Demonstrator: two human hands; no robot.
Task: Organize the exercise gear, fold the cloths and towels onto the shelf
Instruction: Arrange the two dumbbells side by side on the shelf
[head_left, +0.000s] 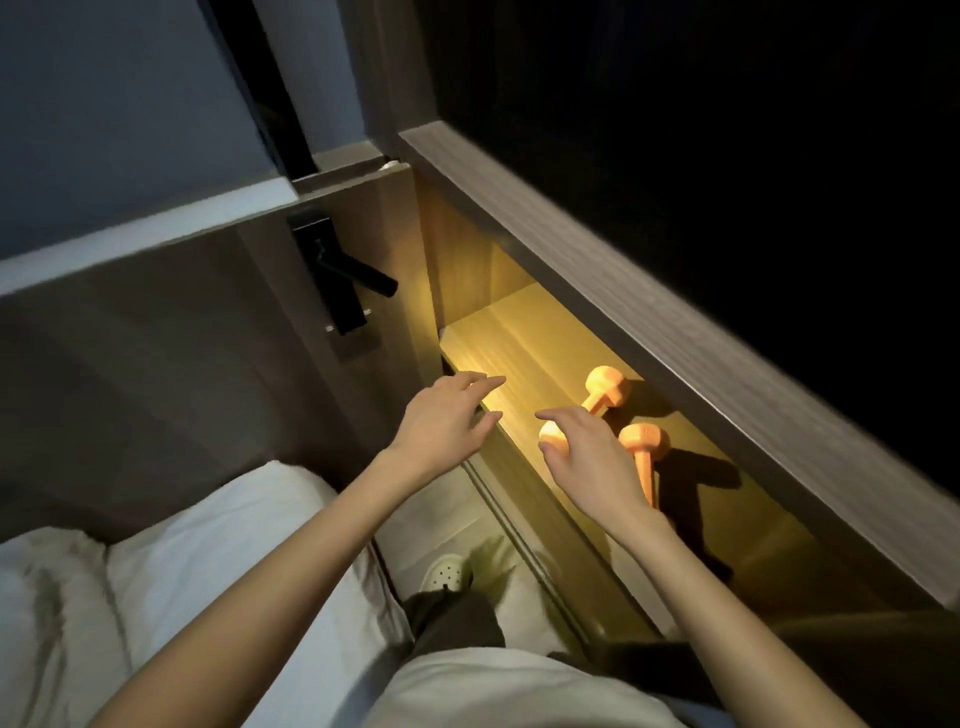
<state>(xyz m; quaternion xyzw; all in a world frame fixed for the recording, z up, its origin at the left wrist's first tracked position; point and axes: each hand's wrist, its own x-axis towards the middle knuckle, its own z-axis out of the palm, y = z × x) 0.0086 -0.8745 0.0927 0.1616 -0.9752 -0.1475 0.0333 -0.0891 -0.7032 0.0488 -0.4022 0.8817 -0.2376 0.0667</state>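
Observation:
Two orange dumbbells lie on a lit wooden shelf (498, 338). The nearer-left dumbbell (605, 387) runs from a far head to a near head that shows beside my right thumb. The second dumbbell (644, 449) lies to its right, its near end hidden behind my right wrist. My right hand (587, 467) hovers just above the dumbbells with fingers spread and relaxed, holding nothing. My left hand (441, 421) is stretched out over the shelf's front left edge, fingers straight, holding nothing.
A thick wooden board (649, 322) overhangs the shelf on the right. A door with a black lever handle (343, 275) stands at the left. White bedding (156, 571) lies at the lower left. A white perforated shoe (447, 571) is on the floor below.

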